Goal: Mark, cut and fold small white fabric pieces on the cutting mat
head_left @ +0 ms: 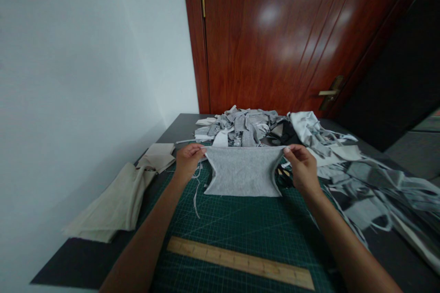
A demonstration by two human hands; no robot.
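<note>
gray cloth (245, 171) was held up over the green mat (240, 219), as i viewed it on my distant feed. at far left, folded beige cloth (120, 197) lay on the dark table (68, 265). the left hand (187, 160) pinched the top left corner; a wooden ruler (240, 261) lay on the mat, nearer the camera; the right hand (304, 165) pinched the top right corner, with loose gray scraps (367, 210) beyond it. the sides bowed inward, and i could not tell whether the lower edge touched the mat. i judged that a gentle, even pull with both corners level suited this step, since hard tugging could stretch the cloth.
</note>
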